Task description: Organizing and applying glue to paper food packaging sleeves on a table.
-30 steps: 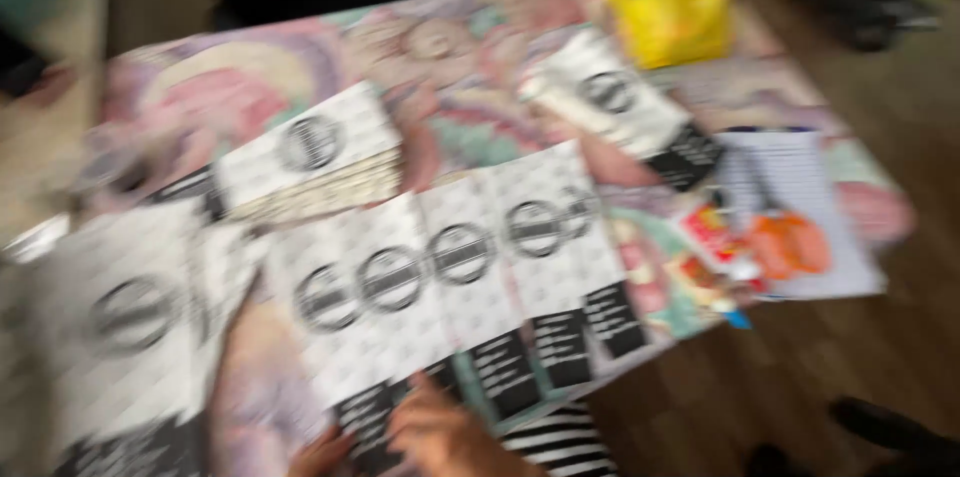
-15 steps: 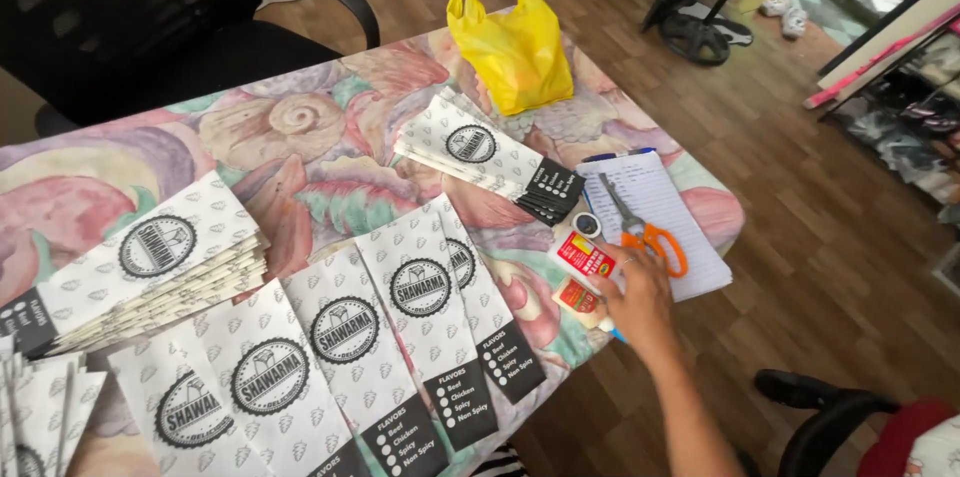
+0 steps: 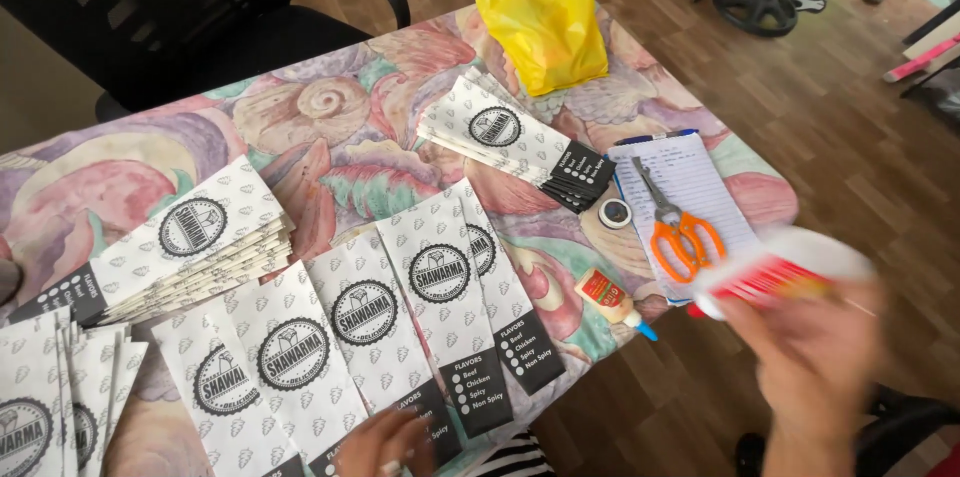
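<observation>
White, rounded pack with a red band [image 3: 775,272], smeared by motion, held up in the right hand [image 3: 815,357]. Hangs off the near-right corner of the pastel, shell-patterned surface [image 3: 330,137], over the brown wooden floor [image 3: 850,107]. Fingers clenched around its lower side; exact hold lost in the blur.

Likely trouble, judging from this:
- Slipping out of a fast-moving grip and dropping to the floor, with nothing of the surface beneath to catch it.
- Clipping the small white glue bottle with red label and blue tip [image 3: 608,295], lying right at the near edge just left of the hand, and tipping it over the side.
- Catching the orange-handled scissors [image 3: 680,232] on the lined white notepad [image 3: 700,177], close under the pack.
- Dragging the overlapped row of white printed paper bags with black ends [image 3: 440,287] out of line, since only the left hand [image 3: 385,442] rests on their near ends. Pressing or pinching there: cannot tell, with the fingers half out of view.

As for looks: oblong, mostly white, rounded at the far end, with a red stripe and a hint of yellow along the side. Looks light and easily managed in one hand. Too blurred to tell what kind of thing, or whether capped.

Elsewhere, well apart: yellow plastic carrier bag [image 3: 545,22] at the far edge.
</observation>
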